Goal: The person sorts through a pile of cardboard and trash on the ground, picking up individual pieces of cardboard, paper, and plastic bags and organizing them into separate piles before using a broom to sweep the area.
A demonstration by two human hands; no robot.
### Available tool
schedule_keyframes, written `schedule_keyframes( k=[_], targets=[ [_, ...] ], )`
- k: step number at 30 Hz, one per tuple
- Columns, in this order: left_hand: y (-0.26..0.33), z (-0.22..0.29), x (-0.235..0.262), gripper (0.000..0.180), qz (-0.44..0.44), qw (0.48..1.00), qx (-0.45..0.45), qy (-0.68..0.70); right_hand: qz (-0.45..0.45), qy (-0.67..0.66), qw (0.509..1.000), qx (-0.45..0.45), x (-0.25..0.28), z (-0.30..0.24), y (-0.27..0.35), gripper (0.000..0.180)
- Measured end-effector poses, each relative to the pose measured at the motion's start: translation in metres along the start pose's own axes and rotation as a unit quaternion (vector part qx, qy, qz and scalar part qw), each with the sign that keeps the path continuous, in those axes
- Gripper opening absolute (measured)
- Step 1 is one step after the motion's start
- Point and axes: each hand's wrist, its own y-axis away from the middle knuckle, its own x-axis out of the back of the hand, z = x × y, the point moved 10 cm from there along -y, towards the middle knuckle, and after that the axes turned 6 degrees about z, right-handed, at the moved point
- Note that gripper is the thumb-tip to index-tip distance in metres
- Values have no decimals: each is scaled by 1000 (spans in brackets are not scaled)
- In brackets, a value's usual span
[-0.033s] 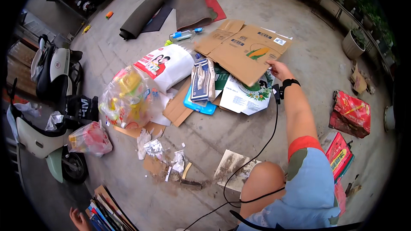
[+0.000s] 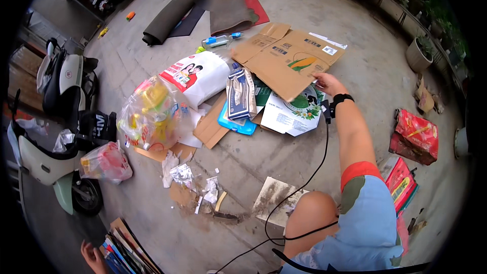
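Observation:
My right hand [image 2: 331, 85] reaches forward, its fingers closed on the near right edge of a flattened brown cardboard box [image 2: 276, 71] with a corn picture. Under that box lies a white and green printed carton [image 2: 289, 116], partly covered. Next to it are a blue and beige packet [image 2: 241, 94] and a bright blue flat plastic item [image 2: 243, 128]. At the lower left, my left hand [image 2: 93, 258] is partly in view, fingers apart, beside a stack of flat cardboard sheets [image 2: 127, 246]. Whether it touches the stack I cannot tell.
A white printed sack [image 2: 203, 73] and a clear bag of yellow plastic items [image 2: 152, 111] lie left of the cardboard. A scooter [image 2: 50, 157] stands at the left. Rolled mats [image 2: 172, 12] lie at the back. Red packages [image 2: 416, 134] are at the right. A black cable [image 2: 299, 190] crosses before me.
My right hand has shifted very slightly left at the cardboard box's edge. Otherwise the scene looks the same.

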Motion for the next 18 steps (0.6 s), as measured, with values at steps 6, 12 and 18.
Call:
schedule_keyframes(
  k=[6, 12, 18],
  targets=[
    [11, 39, -43, 14, -65, 995, -33, 64, 74, -138, 986, 56, -27, 81, 48, 16],
    [18, 6, -14, 14, -54, 996, -33, 59, -19, -186, 979, -75, -16, 155, 188, 38],
    [48, -63, -1, 18, -67, 995, -30, 67, 44, -243, 968, 55, 47, 143, 155, 36]
  ],
)
